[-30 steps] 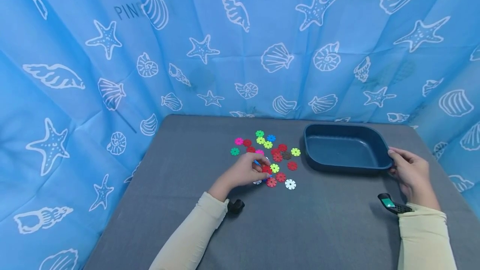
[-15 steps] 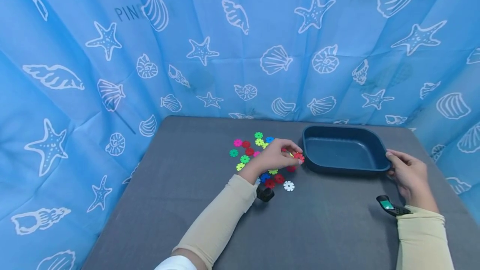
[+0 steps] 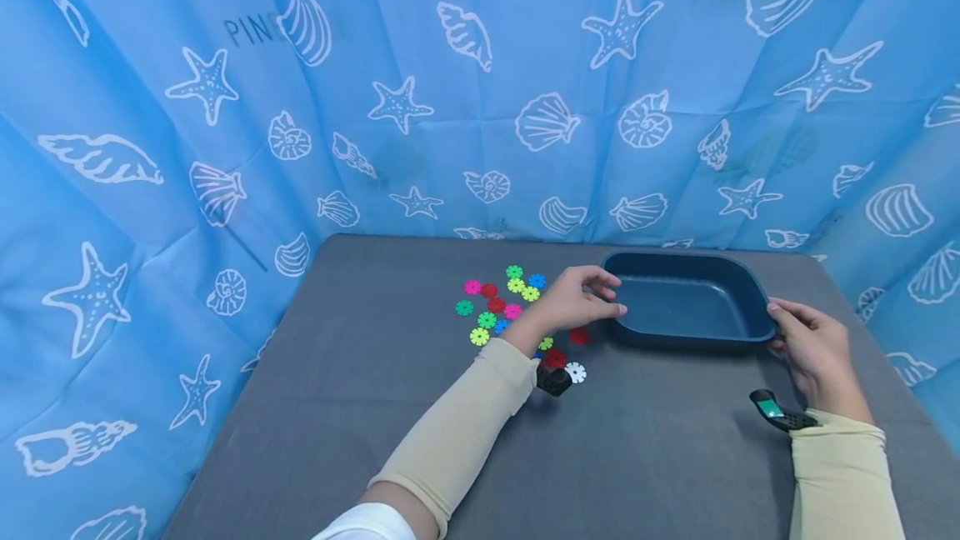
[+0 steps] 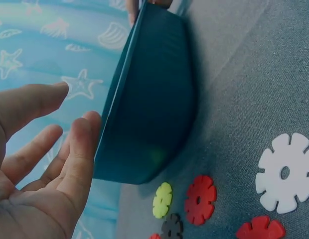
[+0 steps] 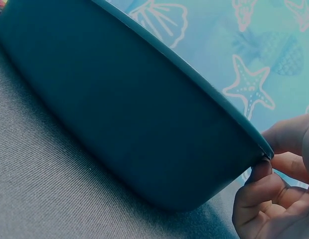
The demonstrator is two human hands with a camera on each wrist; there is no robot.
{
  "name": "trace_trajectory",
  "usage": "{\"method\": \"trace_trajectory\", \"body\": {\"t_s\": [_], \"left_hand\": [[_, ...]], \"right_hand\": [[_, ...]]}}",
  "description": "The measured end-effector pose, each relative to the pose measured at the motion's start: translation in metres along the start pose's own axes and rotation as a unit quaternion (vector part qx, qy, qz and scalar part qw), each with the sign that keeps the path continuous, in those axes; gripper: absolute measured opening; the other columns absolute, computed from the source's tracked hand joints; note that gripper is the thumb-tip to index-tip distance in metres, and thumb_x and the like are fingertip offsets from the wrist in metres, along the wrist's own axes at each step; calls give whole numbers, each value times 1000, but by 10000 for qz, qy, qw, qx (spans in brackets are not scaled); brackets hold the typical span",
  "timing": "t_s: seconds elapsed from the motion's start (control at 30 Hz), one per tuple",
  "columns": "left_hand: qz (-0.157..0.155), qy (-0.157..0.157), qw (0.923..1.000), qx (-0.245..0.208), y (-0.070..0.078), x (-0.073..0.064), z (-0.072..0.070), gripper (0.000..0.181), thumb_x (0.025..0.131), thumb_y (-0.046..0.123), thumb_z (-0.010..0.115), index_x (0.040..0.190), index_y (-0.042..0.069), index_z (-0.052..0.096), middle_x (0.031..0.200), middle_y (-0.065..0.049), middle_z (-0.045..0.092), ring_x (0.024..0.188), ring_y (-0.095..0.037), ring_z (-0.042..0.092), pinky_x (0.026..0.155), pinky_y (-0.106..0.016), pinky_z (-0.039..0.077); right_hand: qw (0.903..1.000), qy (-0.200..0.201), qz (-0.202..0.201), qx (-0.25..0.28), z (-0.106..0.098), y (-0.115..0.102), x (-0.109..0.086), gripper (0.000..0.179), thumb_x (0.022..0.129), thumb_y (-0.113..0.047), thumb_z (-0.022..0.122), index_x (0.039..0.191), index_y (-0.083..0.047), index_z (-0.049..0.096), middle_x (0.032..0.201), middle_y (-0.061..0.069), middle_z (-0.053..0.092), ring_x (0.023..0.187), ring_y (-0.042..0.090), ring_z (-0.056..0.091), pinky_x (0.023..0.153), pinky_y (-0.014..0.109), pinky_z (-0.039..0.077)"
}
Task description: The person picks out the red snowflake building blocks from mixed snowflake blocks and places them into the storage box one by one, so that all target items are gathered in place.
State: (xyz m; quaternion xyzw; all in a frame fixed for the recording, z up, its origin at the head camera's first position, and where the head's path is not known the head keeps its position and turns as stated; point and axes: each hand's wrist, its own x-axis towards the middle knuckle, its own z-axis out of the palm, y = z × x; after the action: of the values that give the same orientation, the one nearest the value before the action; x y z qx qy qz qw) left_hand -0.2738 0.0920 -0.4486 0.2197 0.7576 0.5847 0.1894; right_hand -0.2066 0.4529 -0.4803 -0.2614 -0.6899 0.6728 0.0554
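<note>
Head view: tray point(image 3: 682, 307) stood on the surface point(image 3: 675, 448); coloured discs point(image 3: 508, 311) lay to its left.
Left hand point(image 3: 579, 300): thumb and fingers were apart at the tray's left end.
Right hand point(image 3: 813, 352): thumb and fingers were clamped on the tray's right rim.

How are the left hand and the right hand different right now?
The left hand holds nothing, with a gap between thumb and fingers; the right hand pinches the rim of the blue tub.
The left hand is at the tub's left end, close to the flower discs; the right hand is at its right end, farther from them.
Both hands are bare, and both arms wear cream sleeves.
</note>
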Motion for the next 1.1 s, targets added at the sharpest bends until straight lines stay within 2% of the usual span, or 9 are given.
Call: {"method": "trace_trajectory", "body": {"t_s": [0.13,0.27,0.43,0.57,0.67,0.8,0.97,1.1], "left_hand": [[49,55,10000,-16,-2,-3,-4,35,96,24,81,128,14,71,119,-7,70,93,-3,71,84,-26,60],[121,187,9997,-74,-7,-9,-16,34,99,25,78,129,12,71,113,1,69,96,-5,71,93,-40,62],[102,584,9982,-26,-19,-23,-42,29,100,30,75,127,18,73,117,2,71,103,-16,74,94,-41,61],[22,1012,9948,82,-34,-28,-67,28,101,32,75,125,18,73,119,-1,72,106,-21,72,92,-38,60],[-72,1330,9904,358,-46,-30,-85,31,102,30,73,127,13,73,119,-5,72,104,-22,70,90,-39,60],[-148,1636,9832,790,-59,-35,-107,29,104,18,69,129,3,71,120,-12,71,107,-27,69,94,-44,58],[-299,1682,9766,1305,-74,-41,-123,30,101,-1,60,130,-1,70,126,-21,69,110,-32,66,97,-46,57],[-571,1524,9707,1766,-80,-43,-128,43,95,-8,57,135,2,69,132,-18,68,111,-31,63,96,-45,56]], "right_hand": [[10000,32,38,-60,1,-1,0,14,106,-33,66,118,-27,69,105,-14,59,82,5,58,62,22,54],[10000,48,53,-66,3,-1,1,15,106,-33,66,118,-26,69,105,-13,59,81,6,58,62,22,54],[9999,54,16,-130,5,1,2,27,106,-34,65,130,-22,67,107,-12,57,84,6,57,63,21,53],[9998,17,-117,169,3,3,2,18,105,-32,68,121,-25,72,105,-13,60,81,5,58,61,21,52],[9994,9,-144,324,2,3,1,7,104,-31,70,109,-30,73,103,-13,61,77,4,59,60,21,52],[9997,-2,-117,204,2,3,1,13,103,-34,70,115,-29,72,105,-13,60,78,4,59,61,21,53],[9997,-77,-125,197,2,3,0,18,104,-35,69,120,-27,69,104,-14,61,81,3,61,63,20,54],[9997,-23,-121,217,2,2,-1,17,104,-34,69,119,-27,70,103,-14,61,80,3,61,63,20,54]]}}
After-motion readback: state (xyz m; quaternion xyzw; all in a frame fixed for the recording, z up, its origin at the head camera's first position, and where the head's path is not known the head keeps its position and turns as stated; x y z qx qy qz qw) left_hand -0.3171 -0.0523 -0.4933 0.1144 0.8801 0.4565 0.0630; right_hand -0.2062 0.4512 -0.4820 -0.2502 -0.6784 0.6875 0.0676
